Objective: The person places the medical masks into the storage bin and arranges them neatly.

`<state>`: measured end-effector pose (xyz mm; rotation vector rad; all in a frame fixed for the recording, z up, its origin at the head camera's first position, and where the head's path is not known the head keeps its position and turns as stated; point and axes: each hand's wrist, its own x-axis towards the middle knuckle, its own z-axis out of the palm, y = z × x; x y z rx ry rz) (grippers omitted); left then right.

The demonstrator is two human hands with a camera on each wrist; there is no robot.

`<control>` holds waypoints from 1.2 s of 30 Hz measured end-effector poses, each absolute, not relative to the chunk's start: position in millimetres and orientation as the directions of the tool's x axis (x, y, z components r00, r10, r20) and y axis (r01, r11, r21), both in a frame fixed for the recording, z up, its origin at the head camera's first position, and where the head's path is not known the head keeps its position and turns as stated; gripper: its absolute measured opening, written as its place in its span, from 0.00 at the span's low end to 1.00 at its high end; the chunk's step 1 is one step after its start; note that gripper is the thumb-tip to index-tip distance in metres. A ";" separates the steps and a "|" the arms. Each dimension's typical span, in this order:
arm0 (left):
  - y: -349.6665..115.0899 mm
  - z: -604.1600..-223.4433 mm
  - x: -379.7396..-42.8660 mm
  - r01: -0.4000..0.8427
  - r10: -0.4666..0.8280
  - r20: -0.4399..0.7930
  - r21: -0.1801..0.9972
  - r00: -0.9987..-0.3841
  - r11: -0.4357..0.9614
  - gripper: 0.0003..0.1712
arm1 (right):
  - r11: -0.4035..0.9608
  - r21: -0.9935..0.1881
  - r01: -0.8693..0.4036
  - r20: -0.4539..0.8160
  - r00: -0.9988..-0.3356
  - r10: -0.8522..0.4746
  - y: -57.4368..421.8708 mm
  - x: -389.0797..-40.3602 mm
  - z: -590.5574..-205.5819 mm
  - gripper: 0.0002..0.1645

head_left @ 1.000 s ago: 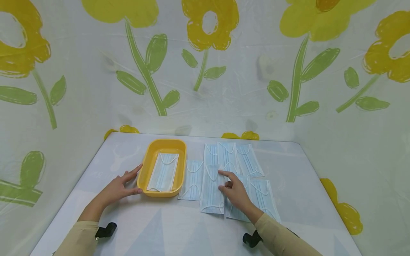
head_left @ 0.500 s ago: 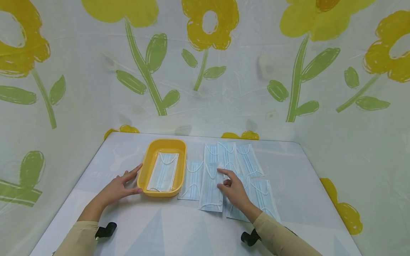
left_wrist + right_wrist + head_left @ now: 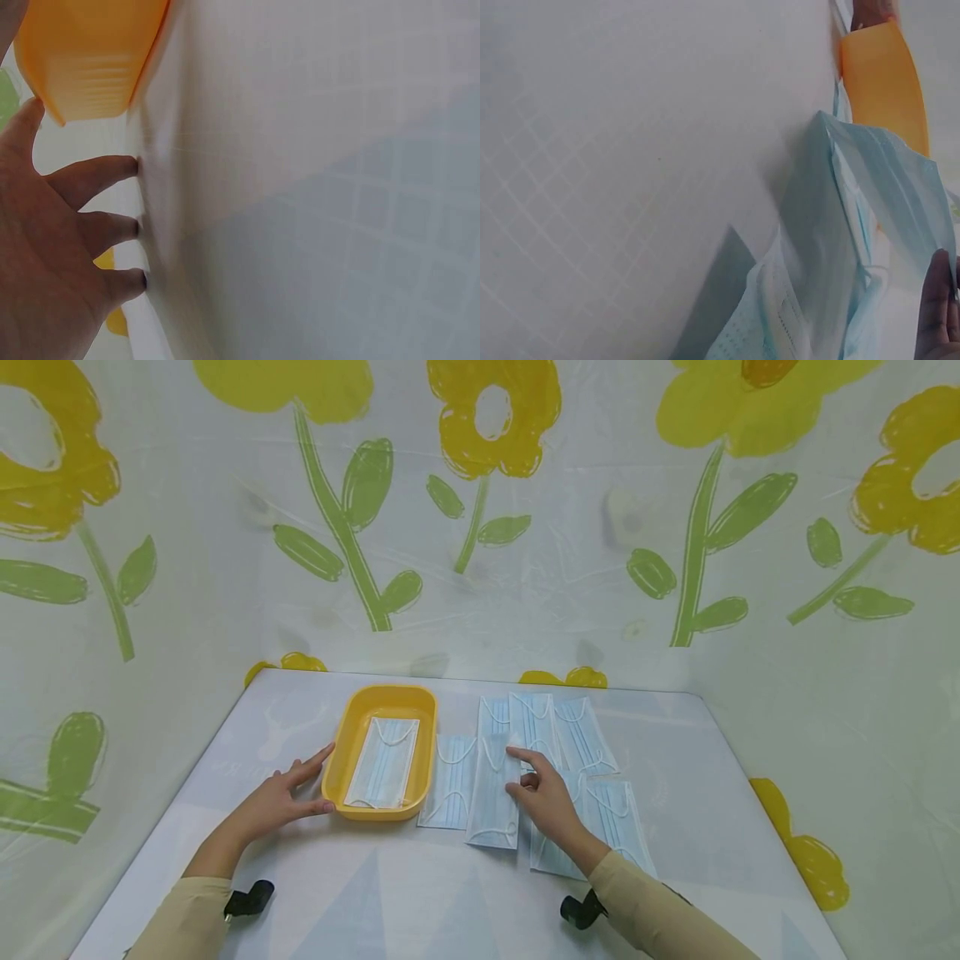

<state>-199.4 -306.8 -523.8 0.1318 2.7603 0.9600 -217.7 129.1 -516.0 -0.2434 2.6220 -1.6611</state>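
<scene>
My right hand (image 3: pixel 551 795) pinches the right edge of a pale blue face mask (image 3: pixel 491 802) between thumb and forefinger. In the right wrist view that held mask (image 3: pixel 892 176) is tilted up off the table. My left hand (image 3: pixel 272 802) lies with spread fingers against the left side of a yellow tray (image 3: pixel 429 710); thumb and forefinger touch its wall. Inside the tray lies one face mask (image 3: pixel 384 764). The left wrist view shows the other fingers (image 3: pixel 105 172) of that hand down at the tabletop.
Right of the tray lies another mask (image 3: pixel 452 768) flat. Several more masks (image 3: pixel 581 735) overlap behind and to the right of my right hand. The white table (image 3: pixel 420 893) meets a flower-print curtain (image 3: pixel 570 568) at its back.
My right hand has lifted the pinched mask and drawn it slightly up and left, away from the masks on its right. The left hand and tray have stayed put.
</scene>
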 end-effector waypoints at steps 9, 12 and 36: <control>-305.4 -523.1 -199.6 0.011 0.152 -0.175 0.620 -0.973 0.785 0.60 | 0.413 -0.901 -0.131 0.079 -0.987 -0.142 125.4 -220.0 -512.1 0.35; -305.3 -523.0 -199.5 0.009 0.151 -0.178 0.619 -0.973 0.786 0.60 | 0.417 -0.898 -0.139 0.087 -0.986 -0.142 124.1 -221.5 -511.7 0.35; -305.5 -522.4 -199.0 0.002 0.149 -0.183 0.626 -0.972 0.780 0.60 | 0.385 -0.905 -0.181 0.122 -0.977 -0.173 110.3 -229.9 -502.9 0.34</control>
